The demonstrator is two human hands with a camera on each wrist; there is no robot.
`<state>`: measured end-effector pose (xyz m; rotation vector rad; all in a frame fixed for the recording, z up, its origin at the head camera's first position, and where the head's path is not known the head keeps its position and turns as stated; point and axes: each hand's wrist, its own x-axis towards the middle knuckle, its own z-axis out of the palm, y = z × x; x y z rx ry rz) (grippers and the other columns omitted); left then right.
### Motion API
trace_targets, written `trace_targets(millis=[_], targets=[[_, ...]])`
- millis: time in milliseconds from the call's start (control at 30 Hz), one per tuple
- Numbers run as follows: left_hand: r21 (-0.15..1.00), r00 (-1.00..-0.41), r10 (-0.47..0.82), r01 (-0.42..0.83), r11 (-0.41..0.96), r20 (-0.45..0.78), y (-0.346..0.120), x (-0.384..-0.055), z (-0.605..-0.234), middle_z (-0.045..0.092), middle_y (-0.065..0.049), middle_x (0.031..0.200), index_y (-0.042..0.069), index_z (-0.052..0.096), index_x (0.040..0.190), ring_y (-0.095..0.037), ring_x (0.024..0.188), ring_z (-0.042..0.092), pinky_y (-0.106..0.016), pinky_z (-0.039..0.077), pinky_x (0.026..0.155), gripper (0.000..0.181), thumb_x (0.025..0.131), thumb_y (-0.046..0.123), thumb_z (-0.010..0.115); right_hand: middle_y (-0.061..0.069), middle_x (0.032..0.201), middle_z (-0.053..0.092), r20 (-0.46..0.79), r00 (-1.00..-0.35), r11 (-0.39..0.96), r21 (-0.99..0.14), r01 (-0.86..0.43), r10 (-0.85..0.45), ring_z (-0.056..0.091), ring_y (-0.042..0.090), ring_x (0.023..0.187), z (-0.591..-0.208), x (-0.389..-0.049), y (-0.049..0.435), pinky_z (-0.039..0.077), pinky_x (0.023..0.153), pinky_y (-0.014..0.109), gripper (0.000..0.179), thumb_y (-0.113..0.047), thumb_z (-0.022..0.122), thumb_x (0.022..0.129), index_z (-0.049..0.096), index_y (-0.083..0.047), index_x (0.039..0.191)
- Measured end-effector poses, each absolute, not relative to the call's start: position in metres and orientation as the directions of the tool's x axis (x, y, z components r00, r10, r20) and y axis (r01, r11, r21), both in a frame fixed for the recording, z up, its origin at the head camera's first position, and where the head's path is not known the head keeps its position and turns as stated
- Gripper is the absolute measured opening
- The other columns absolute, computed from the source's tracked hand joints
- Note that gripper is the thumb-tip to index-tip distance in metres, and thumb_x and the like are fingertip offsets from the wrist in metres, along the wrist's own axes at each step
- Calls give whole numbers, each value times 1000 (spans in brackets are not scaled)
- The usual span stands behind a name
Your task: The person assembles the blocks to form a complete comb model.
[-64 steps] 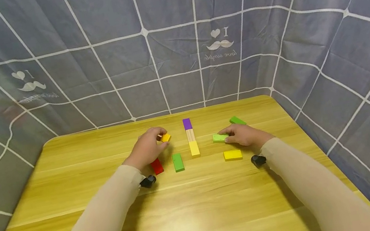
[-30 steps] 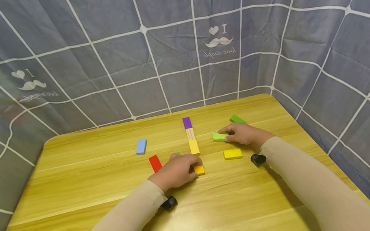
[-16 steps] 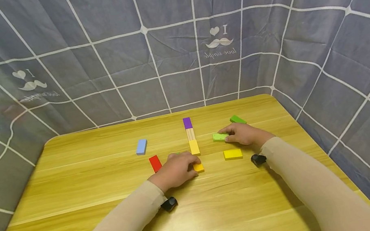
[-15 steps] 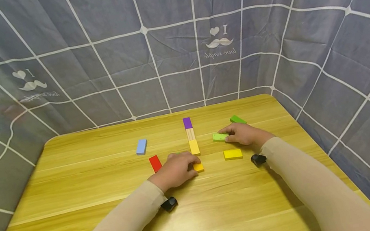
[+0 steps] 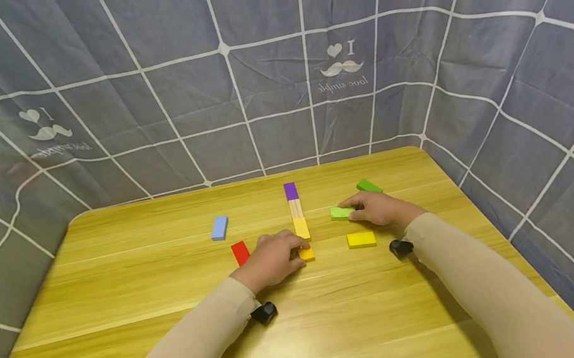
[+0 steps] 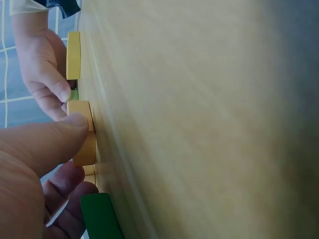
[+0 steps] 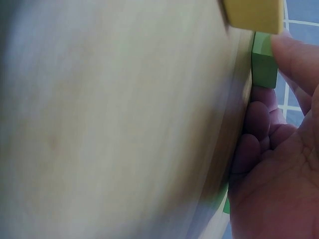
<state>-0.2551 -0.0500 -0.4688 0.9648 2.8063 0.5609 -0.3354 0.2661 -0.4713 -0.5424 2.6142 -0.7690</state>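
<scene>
My left hand (image 5: 272, 259) pinches an orange block (image 5: 307, 255) between thumb and fingers, at the near end of a row of blocks. That row runs away from me: a yellow block (image 5: 301, 228), a plain wood section (image 5: 295, 209), then a purple block (image 5: 290, 191). In the left wrist view a dark green block (image 6: 101, 216) lies by the fingers; the hand hides it in the head view. My right hand (image 5: 379, 209) holds a light green block (image 5: 340, 213) by its right end, low over the table, to the right of the row.
A red block (image 5: 240, 253) lies beside my left hand, partly covered by it. Farther back is a light blue block (image 5: 219, 228). Around my right hand are another yellow block (image 5: 361, 240) and a green block (image 5: 368, 186). A grey curtain (image 5: 269, 79) borders the wooden table (image 5: 315, 340).
My left hand has brought the orange block from beside the blue block to the row's near end, then slid it away from me toward the yellow block. The right hand has stayed put.
</scene>
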Motion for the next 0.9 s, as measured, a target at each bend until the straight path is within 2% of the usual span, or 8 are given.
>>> trace_targets(millis=[367, 667, 900], targets=[[389, -807, 591, 547, 741, 8, -50, -260, -470, 71, 1, 126, 19, 73, 131, -16, 112, 64, -48, 41, 101, 34, 98, 28, 76, 11, 124, 71, -228, -860, 770, -585, -255, -457, 61, 21, 105, -471, -336, 265, 49, 100, 43, 46, -22, 61, 108, 57, -11, 153], [412, -818, 575, 526, 744, 7, -49, -263, -472, 70, 1, 126, 19, 73, 132, -16, 114, 63, -43, 37, 96, 34, 99, 25, 76, 12, 131, 70, -238, -857, 769, -589, -247, -457, 62, 23, 112, -472, -336, 267, 48, 105, 46, 47, -22, 60, 108, 56, -12, 154], [405, -825, 565, 519, 753, 6, -46, -264, -473, 70, 1, 130, 20, 73, 132, -17, 122, 62, -44, 38, 100, 33, 99, 25, 75, 14, 135, 69, -232, -851, 759, -598, -257, -471, 62, 25, 115, -473, -338, 269, 48, 106, 47, 46, -22, 60, 109, 56, -11, 153]])
